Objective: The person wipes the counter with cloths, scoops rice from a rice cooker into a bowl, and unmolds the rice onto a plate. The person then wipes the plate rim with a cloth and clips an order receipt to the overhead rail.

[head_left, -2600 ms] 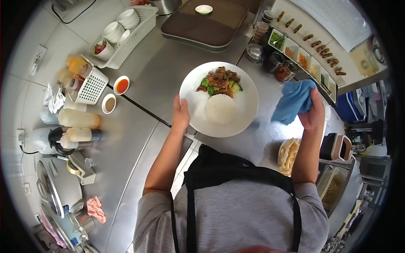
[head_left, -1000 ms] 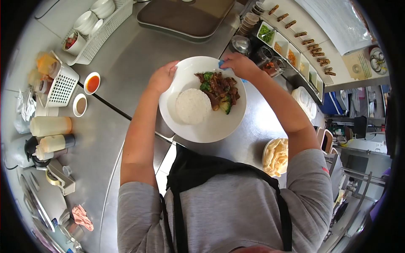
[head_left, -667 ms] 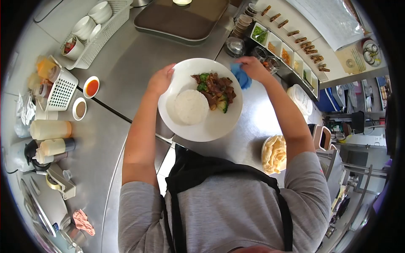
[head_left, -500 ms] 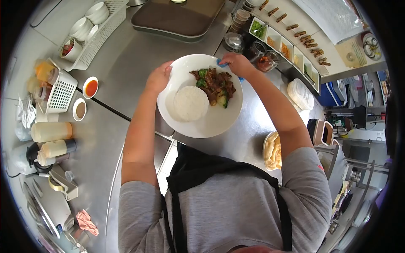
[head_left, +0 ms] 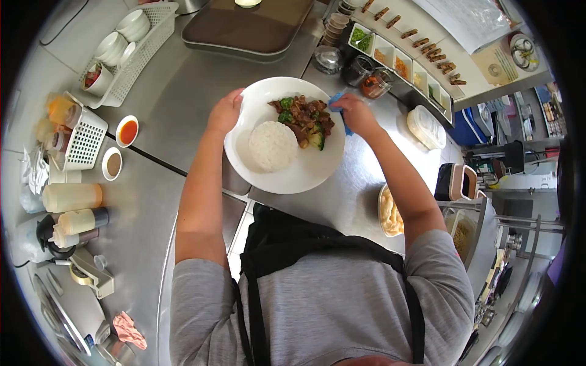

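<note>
A wide white plate [head_left: 244, 161] is in front of me, over the steel counter. On it are a round mound of white rice [head_left: 273, 146] and a pile of dark stir-fried meat with broccoli [head_left: 308, 119]. My left hand [head_left: 227, 111] grips the plate's upper left rim, its fingers partly hidden beneath. Closed around a blue cloth [head_left: 335, 102], my right hand [head_left: 358, 114] is at the upper right edge; the cloth touches or nearly touches the rim there.
On the left are a bowl of red sauce [head_left: 127, 132], a bowl of brown sauce [head_left: 112, 164], squeeze bottles [head_left: 73, 197] and white baskets [head_left: 85, 143]. A brown tray [head_left: 244, 30] lies beyond the plate. Garnish containers [head_left: 381, 53] line the right, near a bowl of pale food [head_left: 390, 210].
My right hand and the blue cloth have moved outward to the right along the plate's edge. The left hand keeps its grip, and the view has shifted slightly.
</note>
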`<state>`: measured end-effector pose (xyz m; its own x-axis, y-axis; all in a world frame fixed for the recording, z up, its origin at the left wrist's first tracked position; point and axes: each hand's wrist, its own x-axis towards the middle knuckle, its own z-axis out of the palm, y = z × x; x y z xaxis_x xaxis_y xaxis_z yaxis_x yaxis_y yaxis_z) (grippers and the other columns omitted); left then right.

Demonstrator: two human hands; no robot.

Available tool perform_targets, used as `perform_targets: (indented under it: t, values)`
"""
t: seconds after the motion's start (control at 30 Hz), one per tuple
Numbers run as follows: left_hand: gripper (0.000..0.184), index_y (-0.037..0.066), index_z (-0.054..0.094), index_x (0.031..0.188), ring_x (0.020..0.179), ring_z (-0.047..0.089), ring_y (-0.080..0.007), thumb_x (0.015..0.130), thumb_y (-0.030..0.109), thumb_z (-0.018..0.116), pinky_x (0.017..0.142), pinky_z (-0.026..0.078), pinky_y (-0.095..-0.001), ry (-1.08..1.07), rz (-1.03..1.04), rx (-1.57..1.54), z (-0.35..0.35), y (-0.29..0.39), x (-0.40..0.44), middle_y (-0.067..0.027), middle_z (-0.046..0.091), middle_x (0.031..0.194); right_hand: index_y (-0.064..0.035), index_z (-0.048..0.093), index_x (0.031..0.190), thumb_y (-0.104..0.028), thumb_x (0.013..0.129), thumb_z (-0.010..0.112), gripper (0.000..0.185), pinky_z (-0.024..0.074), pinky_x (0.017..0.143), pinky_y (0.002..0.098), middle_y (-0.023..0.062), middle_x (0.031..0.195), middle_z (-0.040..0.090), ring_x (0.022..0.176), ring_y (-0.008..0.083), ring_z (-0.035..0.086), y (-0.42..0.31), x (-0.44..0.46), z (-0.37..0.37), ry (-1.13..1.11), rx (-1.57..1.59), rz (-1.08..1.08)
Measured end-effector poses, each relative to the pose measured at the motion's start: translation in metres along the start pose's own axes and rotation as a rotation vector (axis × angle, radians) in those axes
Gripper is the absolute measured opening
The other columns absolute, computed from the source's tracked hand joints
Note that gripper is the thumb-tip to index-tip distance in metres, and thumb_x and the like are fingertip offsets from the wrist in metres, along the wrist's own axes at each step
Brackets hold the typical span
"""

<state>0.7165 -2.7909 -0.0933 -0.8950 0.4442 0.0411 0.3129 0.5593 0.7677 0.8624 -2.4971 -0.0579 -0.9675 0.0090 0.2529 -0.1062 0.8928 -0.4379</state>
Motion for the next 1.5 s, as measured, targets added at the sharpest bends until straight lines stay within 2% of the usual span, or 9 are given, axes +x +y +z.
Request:
perform_targets:
  t: [0.17,0.3,0.4,0.47,0.63,0.93,1.03,1.23,1.5]
  values:
    - [0.03,0.008,0.053,0.109,0.093,0.054,-0.0317,0.085,0.023,0.041,0.079,0.042,-0.037,0.082,0.027,-0.002,0.001,0.0,-0.009,-0.0167,0.057,0.099,-0.0082,0.063,0.081,0.002,0.065,0.045,0.026,0.0452,0.07,0.031,0.0096,0.084,0.057,0.079,0.0249,0.056,0.002,-0.003,-0.011,-0.199,-0.04,0.083]
    - [0.031,0.006,0.053,0.107,0.089,0.056,-0.0309,0.083,0.023,0.044,0.076,0.043,-0.0371,0.114,-0.108,-0.176,0.006,-0.011,-0.051,-0.0178,0.058,0.094,-0.001,0.056,0.092,-0.005,0.071,0.047,0.024,0.0432,0.066,0.0257,0.0082,0.087,0.057,0.076,0.0144,0.053,0.037,-0.026,-0.055,0.043,1.088,0.787]
    - [0.033,0.005,0.053,0.106,0.089,0.056,-0.029,0.082,0.025,0.046,0.075,0.043,-0.036,0.019,-0.204,-0.271,-0.004,-0.007,-0.053,-0.0178,0.058,0.095,-0.0021,0.052,0.099,-0.007,0.072,0.049,0.028,0.0432,0.069,0.0257,0.0084,0.087,0.057,0.077,0.0157,0.053,0.038,-0.017,-0.068,-0.028,0.964,0.713]
    - [0.033,0.004,0.053,0.106,0.091,0.056,-0.0284,0.082,0.026,0.045,0.077,0.043,-0.0354,-0.023,-0.167,-0.241,-0.005,0.002,-0.04,-0.0177,0.057,0.098,-0.004,0.053,0.098,-0.008,0.073,0.051,0.025,0.0424,0.074,0.0264,0.0086,0.089,0.058,0.082,0.0168,0.054,0.027,0.003,-0.054,-0.102,0.205,0.263]
    - [0.032,0.005,0.053,0.106,0.096,0.053,-0.0295,0.084,0.025,0.042,0.082,0.041,-0.0347,-0.088,-0.05,-0.111,0.012,0.012,-0.01,-0.0171,0.056,0.102,-0.0086,0.059,0.094,-0.006,0.073,0.052,0.022,0.0424,0.08,0.0318,0.0092,0.092,0.056,0.09,0.0262,0.053,-0.011,0.043,-0.01,-0.151,-0.09,-0.096]
    - [0.031,0.004,0.053,0.106,0.095,0.053,-0.0304,0.084,0.023,0.042,0.082,0.04,-0.0346,-0.018,-0.06,-0.153,0.019,0.006,-0.014,-0.0171,0.056,0.101,-0.0126,0.062,0.091,-0.004,0.073,0.049,0.024,0.0426,0.079,0.0343,0.0089,0.094,0.055,0.09,0.026,0.052,-0.01,-0.024,-0.024,-0.244,-0.24,-0.01]
    - [0.03,0.004,0.054,0.104,0.094,0.053,-0.0309,0.084,0.023,0.043,0.081,0.041,-0.0351,0.049,-0.063,-0.15,0.022,0.007,-0.018,-0.0173,0.057,0.099,-0.0106,0.062,0.091,-0.003,0.072,0.051,0.023,0.0429,0.078,0.0341,0.0105,0.09,0.056,0.089,0.0267,0.053,-0.007,-0.045,-0.06,-0.578,0.047,0.005]
    - [0.03,0.002,0.055,0.102,0.09,0.054,-0.032,0.083,0.022,0.043,0.078,0.042,-0.036,0.075,-0.136,-0.19,0.022,0.016,-0.023,-0.0181,0.059,0.094,-0.0105,0.06,0.093,-0.004,0.071,0.053,0.024,0.0438,0.075,0.0352,0.0112,0.09,0.055,0.087,0.0278,0.053,-0.034,-0.021,-0.051,-0.035,-0.038,0.217]
    - [0.026,0.002,0.056,0.1,0.085,0.056,-0.0305,0.082,0.018,0.046,0.077,0.042,-0.036,0.252,-0.087,-0.207,0.038,-0.001,-0.03,-0.0182,0.059,0.092,-0.0142,0.062,0.091,-0.004,0.069,0.053,0.027,0.043,0.076,0.0338,0.0091,0.094,0.051,0.085,0.0275,0.052,-0.036,-0.057,-0.025,-0.201,-0.378,0.121]
